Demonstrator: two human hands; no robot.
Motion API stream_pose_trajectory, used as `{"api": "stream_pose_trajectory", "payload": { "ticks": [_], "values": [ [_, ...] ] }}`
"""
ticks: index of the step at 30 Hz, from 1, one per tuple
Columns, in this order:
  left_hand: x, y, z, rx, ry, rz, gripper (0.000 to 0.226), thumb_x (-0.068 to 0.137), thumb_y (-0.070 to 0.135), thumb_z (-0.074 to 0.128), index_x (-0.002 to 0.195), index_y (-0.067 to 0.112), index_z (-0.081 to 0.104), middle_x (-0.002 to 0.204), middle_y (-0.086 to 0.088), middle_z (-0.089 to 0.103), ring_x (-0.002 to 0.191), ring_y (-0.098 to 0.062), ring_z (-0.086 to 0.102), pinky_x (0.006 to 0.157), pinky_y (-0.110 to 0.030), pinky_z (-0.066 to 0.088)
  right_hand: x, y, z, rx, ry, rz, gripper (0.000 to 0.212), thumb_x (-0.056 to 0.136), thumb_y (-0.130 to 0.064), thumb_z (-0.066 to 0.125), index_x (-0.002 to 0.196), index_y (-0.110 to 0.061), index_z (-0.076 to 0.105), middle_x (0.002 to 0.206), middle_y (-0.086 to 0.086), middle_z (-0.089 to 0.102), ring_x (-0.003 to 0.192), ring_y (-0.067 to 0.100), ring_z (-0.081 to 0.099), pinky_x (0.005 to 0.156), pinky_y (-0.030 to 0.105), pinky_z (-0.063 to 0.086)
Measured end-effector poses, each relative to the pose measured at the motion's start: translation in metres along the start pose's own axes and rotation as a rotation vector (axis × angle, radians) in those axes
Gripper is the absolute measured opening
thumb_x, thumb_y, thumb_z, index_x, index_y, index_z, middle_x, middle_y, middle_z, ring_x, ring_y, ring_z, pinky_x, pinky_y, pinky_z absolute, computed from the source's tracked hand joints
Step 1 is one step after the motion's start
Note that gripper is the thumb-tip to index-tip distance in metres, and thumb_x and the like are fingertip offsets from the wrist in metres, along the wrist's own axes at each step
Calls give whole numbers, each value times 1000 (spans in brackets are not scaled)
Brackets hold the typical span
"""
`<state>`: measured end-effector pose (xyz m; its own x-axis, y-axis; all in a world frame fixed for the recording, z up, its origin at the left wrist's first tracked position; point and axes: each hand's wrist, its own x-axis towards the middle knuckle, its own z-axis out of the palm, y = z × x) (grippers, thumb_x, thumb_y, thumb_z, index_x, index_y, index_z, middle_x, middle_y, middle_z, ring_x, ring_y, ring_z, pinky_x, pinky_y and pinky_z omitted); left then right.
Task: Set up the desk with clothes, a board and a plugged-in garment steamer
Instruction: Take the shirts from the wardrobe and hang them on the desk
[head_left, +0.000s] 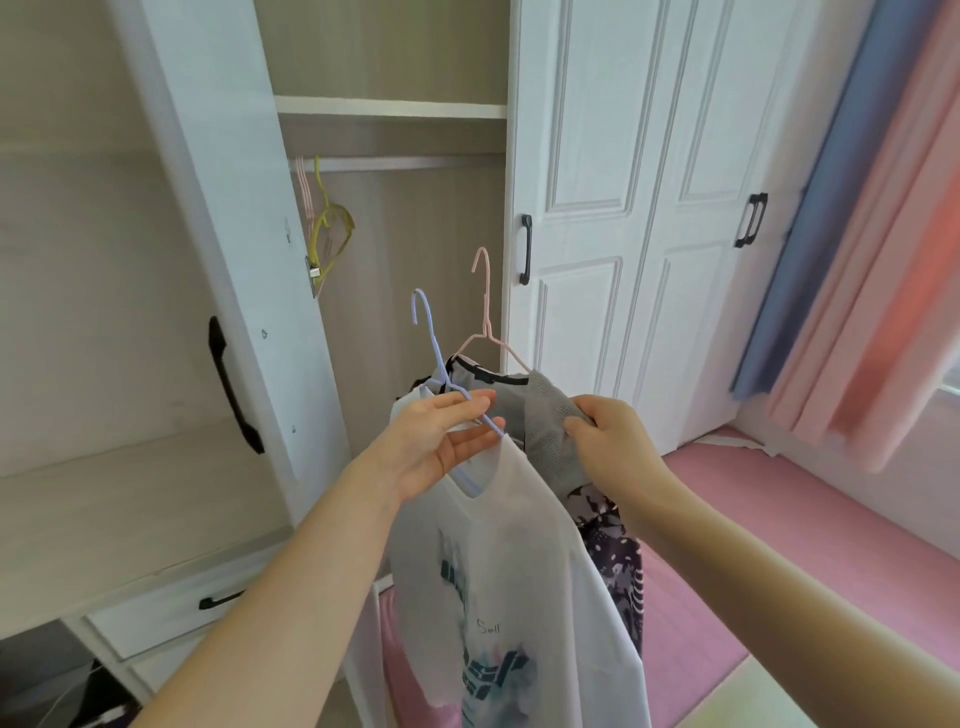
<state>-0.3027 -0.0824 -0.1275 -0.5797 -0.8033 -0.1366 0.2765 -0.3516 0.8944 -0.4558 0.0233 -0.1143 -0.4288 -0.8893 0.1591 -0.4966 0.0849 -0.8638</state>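
Ahead, wardrobe (597, 156) — left hand (441, 447) flat under blue hanger (431, 338), right hand (613, 441) pinching grey top (550, 421).

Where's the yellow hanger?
The yellow hanger hangs upper left in the head view, on the wardrobe rail, next to pale pink hangers.

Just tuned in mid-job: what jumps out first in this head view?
Centre frame, the left hand supports a blue hanger carrying a white printed T-shirt, while the right hand grips a grey mesh top on a pink hanger. Behind them the wardrobe stands open, a yellow hanger on its rail.
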Motion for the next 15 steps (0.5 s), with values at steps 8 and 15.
{"api": "stream_pose_trajectory", "payload": {
  "ticks": [8,15],
  "values": [
    [-69,-14,-11,-107,-20,-64,42,87,-3,60,126,6,46,111,-12,70,76,-27,72,61,-31,58,-75,-3,15,12,7,63,24,91,1,38,73,-3,53,57,1,34,47,12,28,43,22,22],
    [-151,-31,-12,30,-113,-83,45,91,1,58,132,8,40,113,-5,71,76,-32,71,59,-32,59,-154,-10,25,13,36,83,20,91,0,38,82,10,53,64,8,36,55,17,30,44,23,22]
  ]
}}
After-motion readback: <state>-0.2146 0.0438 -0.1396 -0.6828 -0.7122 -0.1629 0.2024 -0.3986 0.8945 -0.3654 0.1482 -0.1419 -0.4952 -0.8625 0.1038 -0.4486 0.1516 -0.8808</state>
